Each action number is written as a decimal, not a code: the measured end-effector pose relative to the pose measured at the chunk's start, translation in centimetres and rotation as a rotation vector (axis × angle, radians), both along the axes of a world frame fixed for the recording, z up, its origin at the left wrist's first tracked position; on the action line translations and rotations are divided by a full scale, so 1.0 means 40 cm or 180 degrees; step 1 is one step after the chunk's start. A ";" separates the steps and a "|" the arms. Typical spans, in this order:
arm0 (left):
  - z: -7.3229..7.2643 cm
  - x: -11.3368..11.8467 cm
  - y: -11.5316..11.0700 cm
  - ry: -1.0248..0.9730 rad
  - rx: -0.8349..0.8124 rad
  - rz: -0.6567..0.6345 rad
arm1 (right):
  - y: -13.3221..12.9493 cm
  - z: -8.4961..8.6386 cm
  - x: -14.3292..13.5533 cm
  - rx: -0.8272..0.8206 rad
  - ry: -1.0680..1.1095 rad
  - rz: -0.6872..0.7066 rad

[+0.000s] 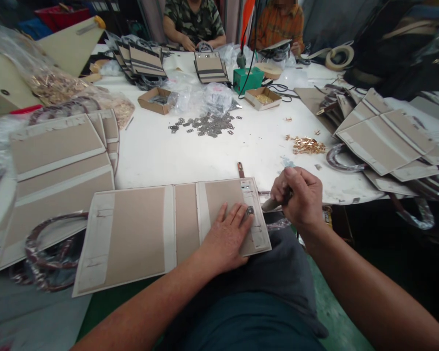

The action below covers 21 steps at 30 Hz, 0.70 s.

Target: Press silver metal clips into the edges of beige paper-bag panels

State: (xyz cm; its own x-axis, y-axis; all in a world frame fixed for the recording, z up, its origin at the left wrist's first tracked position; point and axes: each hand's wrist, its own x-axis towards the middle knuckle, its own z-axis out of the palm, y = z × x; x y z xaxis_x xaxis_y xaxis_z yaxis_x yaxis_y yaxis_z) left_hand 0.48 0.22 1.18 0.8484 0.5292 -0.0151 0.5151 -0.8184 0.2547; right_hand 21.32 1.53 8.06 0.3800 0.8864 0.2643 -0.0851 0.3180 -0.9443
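Note:
A long beige panel with white strips lies across the table's front edge. My left hand rests flat on its right part, fingers spread, fingertips beside a small dark metal plate. Another metal plate sits near the panel's top right corner. Just right of the panel, my right hand is closed round a greyish tool, whose end is by the panel's right edge. A brown strap with a gold fitting sticks out above the panel.
Loose metal plates and gold fasteners lie beyond the panel. Panel stacks stand left and right. Small boxes and a green block are farther back. Two people sit across the table.

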 end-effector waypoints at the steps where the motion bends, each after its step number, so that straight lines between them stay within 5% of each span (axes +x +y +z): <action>1: -0.001 0.000 0.000 0.0000 0.0005 0.0000 | 0.010 -0.008 -0.011 0.0116 0.0233 -0.0011; 8: -0.007 -0.001 0.006 -0.0007 -0.0055 -0.0058 | 0.049 -0.073 -0.021 0.0076 0.0931 -0.0172; 21: 0.004 0.001 0.005 0.0082 -0.0083 -0.0048 | 0.043 -0.080 -0.031 0.0259 0.0796 -0.0122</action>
State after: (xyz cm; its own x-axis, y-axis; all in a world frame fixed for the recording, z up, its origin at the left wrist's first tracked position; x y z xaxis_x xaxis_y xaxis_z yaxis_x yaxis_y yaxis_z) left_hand 0.52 0.40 1.35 0.8554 0.5155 -0.0507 0.5094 -0.8195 0.2627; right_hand 20.06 3.24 4.87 0.4755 0.8497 0.2278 -0.2990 0.3996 -0.8666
